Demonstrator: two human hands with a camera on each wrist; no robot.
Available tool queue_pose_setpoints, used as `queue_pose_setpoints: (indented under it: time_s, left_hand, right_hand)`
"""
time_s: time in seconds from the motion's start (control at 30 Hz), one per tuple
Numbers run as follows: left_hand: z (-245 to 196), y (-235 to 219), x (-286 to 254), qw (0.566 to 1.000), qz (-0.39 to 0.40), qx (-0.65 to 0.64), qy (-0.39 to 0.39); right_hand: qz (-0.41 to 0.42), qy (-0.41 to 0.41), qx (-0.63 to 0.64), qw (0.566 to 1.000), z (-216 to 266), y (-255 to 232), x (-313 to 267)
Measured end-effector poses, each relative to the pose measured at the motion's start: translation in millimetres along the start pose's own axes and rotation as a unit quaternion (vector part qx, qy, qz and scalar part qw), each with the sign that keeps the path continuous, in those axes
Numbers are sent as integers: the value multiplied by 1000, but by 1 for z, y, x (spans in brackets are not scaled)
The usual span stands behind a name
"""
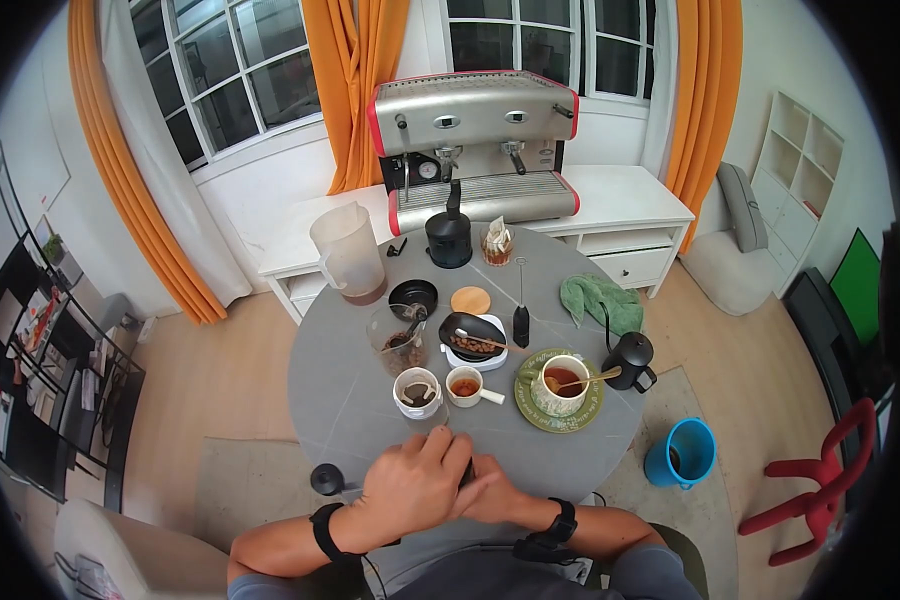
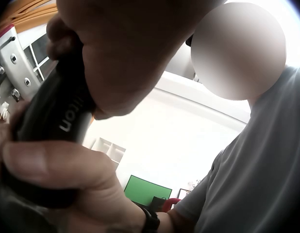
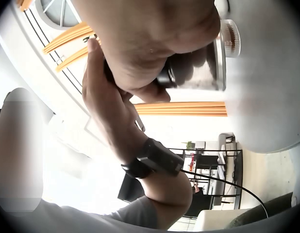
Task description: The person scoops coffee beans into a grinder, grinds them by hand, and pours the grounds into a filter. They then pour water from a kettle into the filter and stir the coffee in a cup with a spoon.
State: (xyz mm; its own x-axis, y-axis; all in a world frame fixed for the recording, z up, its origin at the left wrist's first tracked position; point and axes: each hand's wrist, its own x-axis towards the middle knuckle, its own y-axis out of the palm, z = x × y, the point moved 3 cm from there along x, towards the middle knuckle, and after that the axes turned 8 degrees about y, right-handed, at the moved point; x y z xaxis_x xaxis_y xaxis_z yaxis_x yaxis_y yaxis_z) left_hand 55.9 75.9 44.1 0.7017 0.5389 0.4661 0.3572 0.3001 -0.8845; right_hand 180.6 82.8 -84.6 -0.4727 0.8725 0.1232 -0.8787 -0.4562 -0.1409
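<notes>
Both hands come together over the near table edge around a black hand coffee grinder [image 2: 55, 114] with partly visible pale lettering. My left hand [image 1: 415, 482] curls its fingers round the grinder's upper part. Lower on the body, my right hand [image 1: 498, 492] grips it, its thumb across the front in the left wrist view. A clear jar [image 3: 208, 70] shows beneath the right hand in the right wrist view. From above, the hands cover most of the grinder. A round black knob [image 1: 327, 479] shows left of my left hand.
Ahead stand a white filter cup [image 1: 417, 392], a small handled cup [image 1: 464, 386], a scale [image 1: 475, 362] bearing a dish of beans, and a teacup [image 1: 562, 385] on a green saucer. Farther back are a plastic pitcher [image 1: 347, 250], black kettle [image 1: 629, 358] and green cloth [image 1: 602, 300].
</notes>
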Motion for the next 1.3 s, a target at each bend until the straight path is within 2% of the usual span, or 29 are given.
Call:
queue_pose_setpoints:
  time_s: [0.03, 0.07, 0.1, 0.13, 0.2, 0.27, 0.33, 0.37, 0.43, 0.47, 0.53, 0.57, 0.63, 0.67, 0.73, 0.77, 0.83, 0.97, 1.03, 1.3]
  left_hand:
    - [5, 0, 0, 1000, -1, 0, -1]
    - [5, -2, -1, 989, -45, -63, 128]
    - [1, -6, -4, 955, -88, -124, 254]
    - [-2, -7, -4, 955, -85, -127, 253]
    - [-17, -12, -3, 905, -109, -209, 353]
    - [-15, -13, -5, 917, -102, -194, 333]
    - [-4, -11, -1, 972, -80, -112, 188]
    - [-2, -10, -2, 985, -65, -71, 145]
    - [0, -10, -2, 987, -58, -81, 130]
    - [2, -10, -2, 988, -53, -90, 114]
    - [2, -8, -3, 979, -74, -131, 140]
    - [0, -8, -4, 966, -93, -176, 163]
    - [-1, -11, -2, 965, -88, -183, 167]
    - [-1, -12, -1, 963, -84, -187, 173]
    - [1, -10, -3, 972, -71, -160, 156]
    - [1, -9, -4, 979, -59, -135, 138]
    - [-4, -8, -8, 984, -50, -118, 122]
    - [-14, -12, -10, 992, -37, -74, 96]
    - [-14, -10, -11, 992, -41, -73, 98]
    - [-18, -11, -7, 993, -25, -84, 81]
  right_hand:
    - [119, 66, 72, 988, -14, -4, 2]
    - [120, 67, 73, 988, -21, -5, 3]
    - [201, -131, 33, 970, -4, -4, 6]
    - [272, -323, -8, 907, 8, -2, 0]
    - [277, -290, -4, 916, 10, -5, 2]
    - [290, -225, 2, 930, 11, -9, 2]
    - [298, -161, 8, 941, 13, -11, 3]
    - [297, -161, 8, 941, 17, -13, 5]
    - [242, -3, 59, 968, 21, -15, 11]
    - [242, -3, 61, 968, 26, -15, 9]
    - [334, 38, 138, 932, 34, -13, 4]
    - [334, 38, 138, 932, 29, -12, 5]
    - [414, -21, 150, 897, 20, -2, 1]
    - [414, -21, 150, 897, 19, -2, -1]
    - [260, -24, 85, 962, 21, -7, 2]
    - [262, -23, 87, 961, 19, -5, 1]
    - [189, -57, 69, 978, 13, -5, 0]
    - [147, -34, 62, 987, 12, 3, -11]
    - [99, -71, 9, 992, 10, 3, -12]
    - [112, -68, 5, 991, 4, -5, -11]
